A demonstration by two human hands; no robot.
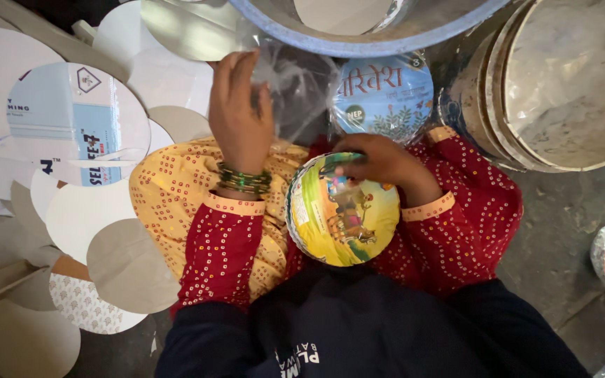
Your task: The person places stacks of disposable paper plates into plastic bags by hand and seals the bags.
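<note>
My left hand (pixel 241 115) pinches the clear plastic bag (pixel 295 84) at 12 o'clock, holding it up. My right hand (pixel 379 162) grips the yellow printed bowl stack (pixel 341 213) in my lap, steadying it.

you've got two hands in view, left hand (pixel 241 112) and right hand (pixel 379 162). one yellow printed stack of bowls (pixel 342 210), one blue wrapped pack (pixel 385 94), one clear plastic bag (pixel 295 80), roughly a dozen loose cardboard discs (pixel 129 266), exact count unclear.
</note>
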